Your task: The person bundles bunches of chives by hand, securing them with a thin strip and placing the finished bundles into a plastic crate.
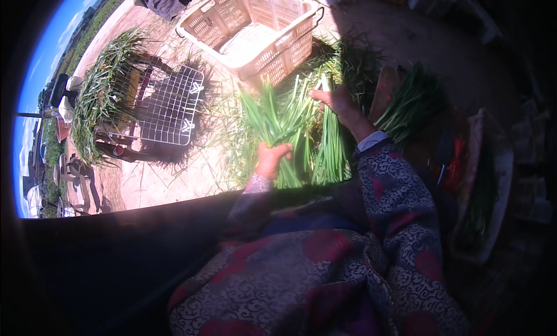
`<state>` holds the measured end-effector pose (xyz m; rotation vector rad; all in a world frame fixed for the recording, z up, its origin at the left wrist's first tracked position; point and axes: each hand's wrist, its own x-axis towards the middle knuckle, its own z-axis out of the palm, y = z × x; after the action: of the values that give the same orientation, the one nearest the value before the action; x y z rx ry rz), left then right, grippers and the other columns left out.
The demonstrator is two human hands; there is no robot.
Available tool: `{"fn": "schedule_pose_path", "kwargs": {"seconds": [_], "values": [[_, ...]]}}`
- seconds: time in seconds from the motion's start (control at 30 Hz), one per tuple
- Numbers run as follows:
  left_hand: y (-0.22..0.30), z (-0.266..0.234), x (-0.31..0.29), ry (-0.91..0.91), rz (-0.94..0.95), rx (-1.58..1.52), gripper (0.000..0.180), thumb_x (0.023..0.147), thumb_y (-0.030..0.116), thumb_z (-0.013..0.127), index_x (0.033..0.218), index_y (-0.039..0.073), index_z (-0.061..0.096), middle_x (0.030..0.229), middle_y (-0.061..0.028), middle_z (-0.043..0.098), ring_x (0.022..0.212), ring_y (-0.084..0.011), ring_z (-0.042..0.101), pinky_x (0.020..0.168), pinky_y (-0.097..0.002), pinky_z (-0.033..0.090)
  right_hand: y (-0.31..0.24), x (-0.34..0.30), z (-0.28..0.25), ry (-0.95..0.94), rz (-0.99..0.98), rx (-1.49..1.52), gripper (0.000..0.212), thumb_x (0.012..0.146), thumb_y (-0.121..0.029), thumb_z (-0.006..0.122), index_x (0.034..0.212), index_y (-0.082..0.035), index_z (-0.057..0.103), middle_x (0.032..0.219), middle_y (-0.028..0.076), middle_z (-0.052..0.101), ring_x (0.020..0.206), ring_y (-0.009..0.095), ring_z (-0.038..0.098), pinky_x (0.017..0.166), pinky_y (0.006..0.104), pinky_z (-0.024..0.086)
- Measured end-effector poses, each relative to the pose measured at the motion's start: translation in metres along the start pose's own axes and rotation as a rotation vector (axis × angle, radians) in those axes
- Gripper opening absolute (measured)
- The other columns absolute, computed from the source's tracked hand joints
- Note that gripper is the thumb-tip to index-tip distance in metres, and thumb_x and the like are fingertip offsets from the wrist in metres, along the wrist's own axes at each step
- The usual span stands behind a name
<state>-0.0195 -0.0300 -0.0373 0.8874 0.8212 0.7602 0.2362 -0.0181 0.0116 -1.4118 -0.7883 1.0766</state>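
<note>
My left hand [271, 160] is closed around a loose bunch of garlic chives [268, 118], whose green leaves fan up and out above the fist. To its right, my right hand [342, 104] grips the pale stem ends of a second bunch of chives [332, 147]. That bunch hangs down in long straight green leaves. More leaves cross between the two hands, and I cannot tell which bunch each belongs to. Beyond my right wrist, a thick heap of green chives [413, 107] lies in shade, partly on a reddish-brown board [384, 91].
A large pale plastic crate [299, 49] with wire handles stands just beyond my hands. At the left is a metal grid cart [168, 104] draped with withered leaves [107, 95]. Scattered trimmings [226, 144] cover the ground. A long white crate [502, 185] holding greens stands at the right.
</note>
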Motion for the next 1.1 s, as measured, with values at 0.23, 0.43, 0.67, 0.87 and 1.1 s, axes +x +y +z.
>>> {"fn": "schedule_pose_path", "kwargs": {"seconds": [0.23, 0.43, 0.67, 0.87, 1.1], "values": [[-0.001, -0.012, 0.008, -0.061, -0.241, -0.6, 0.029, 0.094, 0.011, 0.063, 0.119, -0.002, 0.062, 0.109, -0.0162, 0.07, 0.097, -0.0276, 0.07, 0.085, -0.041, 0.06, -0.009, -0.01, 0.004, -0.19, -0.018, 0.017, 0.018, 0.086, -0.018, 0.068, 0.093, -0.003, 0.07, 0.08, 0.004, 0.067, 0.068, 0.012, 0.06, 0.062, 0.0284, 0.048], [0.015, -0.006, 0.018, -0.085, -0.181, -0.586, 0.022, 0.089, 0.01, 0.068, 0.107, -0.001, 0.063, 0.1, -0.0122, 0.069, 0.088, -0.0264, 0.067, 0.074, -0.039, 0.058, 0.08, 0.045, -0.106, 0.469, -0.354, -0.851, 0.034, 0.09, -0.033, 0.062, 0.108, -0.004, 0.06, 0.09, 0.018, 0.07, 0.088, 0.032, 0.069, 0.076, 0.0411, 0.052], [0.013, -0.033, 0.011, 0.028, -0.151, -0.355, 0.019, 0.087, 0.011, 0.071, 0.102, 0.001, 0.065, 0.09, -0.0087, 0.069, 0.076, -0.0188, 0.066, 0.057, -0.0284, 0.049, 0.016, 0.026, -0.085, 0.453, -0.335, -0.576, 0.036, 0.089, -0.034, 0.065, 0.105, -0.002, 0.063, 0.088, 0.012, 0.069, 0.083, 0.024, 0.067, 0.075, 0.0417, 0.05], [0.014, -0.005, 0.007, 0.027, -0.106, -0.204, 0.016, 0.088, 0.01, 0.069, 0.098, -0.003, 0.066, 0.084, -0.0096, 0.068, 0.071, -0.0176, 0.065, 0.058, -0.0273, 0.051, -0.019, 0.001, -0.018, 0.1, -0.082, -0.117, 0.023, 0.083, -0.019, 0.075, 0.099, -0.004, 0.066, 0.084, 0.004, 0.066, 0.068, 0.012, 0.062, 0.059, 0.028, 0.05], [0.008, 0.004, 0.002, 0.019, -0.119, -0.212, 0.017, 0.09, 0.011, 0.068, 0.096, -0.005, 0.066, 0.085, -0.0098, 0.068, 0.071, -0.0182, 0.063, 0.064, -0.0291, 0.051, -0.015, -0.01, 0.005, -0.147, -0.055, -0.009, 0.029, 0.082, -0.01, 0.075, 0.108, 0.0, 0.065, 0.092, 0.005, 0.068, 0.066, 0.011, 0.061, 0.057, 0.0259, 0.05]]}}
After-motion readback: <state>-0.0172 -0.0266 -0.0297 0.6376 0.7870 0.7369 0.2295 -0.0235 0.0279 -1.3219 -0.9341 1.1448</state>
